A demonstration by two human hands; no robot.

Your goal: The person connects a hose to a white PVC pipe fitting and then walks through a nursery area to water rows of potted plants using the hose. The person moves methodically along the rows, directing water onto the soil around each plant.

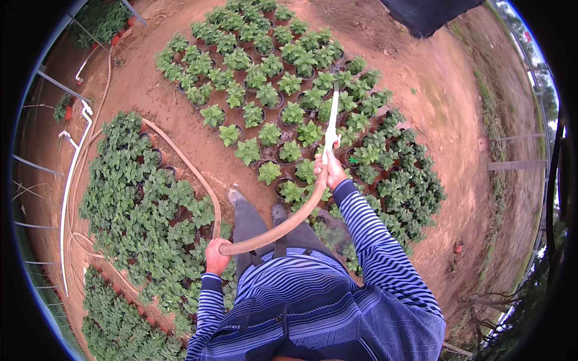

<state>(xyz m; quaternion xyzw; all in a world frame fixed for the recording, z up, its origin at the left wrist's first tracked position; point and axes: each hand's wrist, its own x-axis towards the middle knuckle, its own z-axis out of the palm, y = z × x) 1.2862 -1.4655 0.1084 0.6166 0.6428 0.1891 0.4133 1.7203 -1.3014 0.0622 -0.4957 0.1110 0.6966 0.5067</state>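
My right hand (331, 169) is closed around the end of a thick tan hose, where it meets a white plastic pipe wand (333, 110) with a red-handled valve. The wand points away from me over rows of potted leafy green plants (268, 95), and its far tip is hard to make out among the leaves. Lower and to the left, my left hand (217, 257) grips the same tan hose (284, 228). From there the hose bends back and runs away along the soil beside the left-hand plants.
Dense potted plants (135, 203) stand to my left, and darker ones (406, 180) to the right. A white pipe (69, 194) and more hose (106, 85) lie at far left. Bare reddish soil (189, 131) forms a path between the groups. Dark sheeting (426, 16) hangs at top right.
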